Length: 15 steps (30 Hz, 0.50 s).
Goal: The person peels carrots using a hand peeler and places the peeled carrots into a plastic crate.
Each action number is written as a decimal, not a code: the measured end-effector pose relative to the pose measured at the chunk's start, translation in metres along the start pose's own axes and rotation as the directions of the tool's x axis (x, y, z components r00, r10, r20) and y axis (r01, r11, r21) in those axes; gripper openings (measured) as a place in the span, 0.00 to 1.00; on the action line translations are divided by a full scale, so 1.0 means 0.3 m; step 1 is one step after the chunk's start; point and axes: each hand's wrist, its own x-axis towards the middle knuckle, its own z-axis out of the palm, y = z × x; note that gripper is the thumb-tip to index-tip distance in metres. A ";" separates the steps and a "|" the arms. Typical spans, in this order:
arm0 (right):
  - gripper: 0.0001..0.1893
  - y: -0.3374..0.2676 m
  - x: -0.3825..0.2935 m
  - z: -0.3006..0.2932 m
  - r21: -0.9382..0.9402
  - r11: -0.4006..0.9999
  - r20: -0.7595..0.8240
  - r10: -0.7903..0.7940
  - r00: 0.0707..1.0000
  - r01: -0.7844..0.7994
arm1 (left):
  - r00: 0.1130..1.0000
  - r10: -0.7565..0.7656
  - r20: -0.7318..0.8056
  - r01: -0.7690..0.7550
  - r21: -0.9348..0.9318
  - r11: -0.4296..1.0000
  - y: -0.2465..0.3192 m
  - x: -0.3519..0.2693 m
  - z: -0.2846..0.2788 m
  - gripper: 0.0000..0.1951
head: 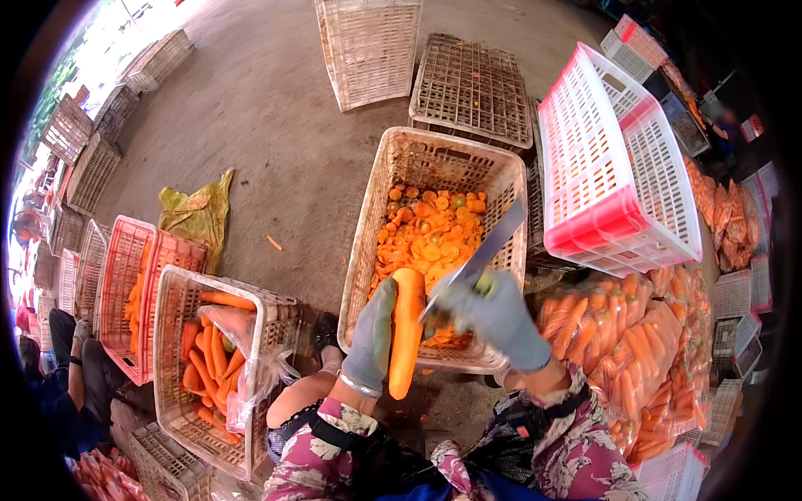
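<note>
A large carrot (408, 338) is upright in my left hand (371, 338), which wears a grey work glove. My right hand (495, 316), gloved the same way and blurred, grips a knife whose long blade (492, 244) slants up to the right. The blade's lower end is close beside the carrot; whether it touches cannot be told. Both hands are over the near part of a dirty white plastic crate (369, 228). Inside it lies a heap of carrot slices and trimmings (432, 241), partly hidden by my hands and the blade.
At the left, a tilted white crate (207, 448) holds whole carrots (213, 357). Bagged carrots (633, 351) are piled at the right below a red-and-white crate (586, 160). Upturned crates (470, 87) stand beyond. A yellow-green cloth (203, 210) lies on the floor. Another person (72, 376) sits far left.
</note>
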 end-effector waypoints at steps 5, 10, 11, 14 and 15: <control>0.16 0.070 -0.054 0.086 -0.074 0.977 0.219 -0.180 0.959 0.200 | 0.995 0.099 -0.016 -0.099 0.049 0.994 -0.048 0.051 -0.096 0.23; 0.14 0.055 0.093 -0.098 0.018 1.000 -0.198 -0.011 0.980 0.015 | 0.996 -0.091 0.022 0.072 0.440 0.895 -0.022 -0.053 0.050 0.24; 0.14 0.079 0.127 -0.141 0.017 0.999 -0.290 -0.040 0.956 0.047 | 0.993 -0.114 0.028 0.095 0.369 0.925 -0.021 -0.052 0.043 0.24; 0.14 0.098 0.169 -0.224 0.018 0.991 -0.487 -0.105 0.867 0.130 | 0.990 -0.129 0.053 0.117 0.181 0.976 -0.016 -0.037 0.032 0.24; 0.14 0.082 0.153 -0.221 0.036 0.988 -0.516 -0.109 0.849 0.148 | 0.994 -0.103 0.041 0.097 0.132 0.986 -0.016 -0.025 0.038 0.24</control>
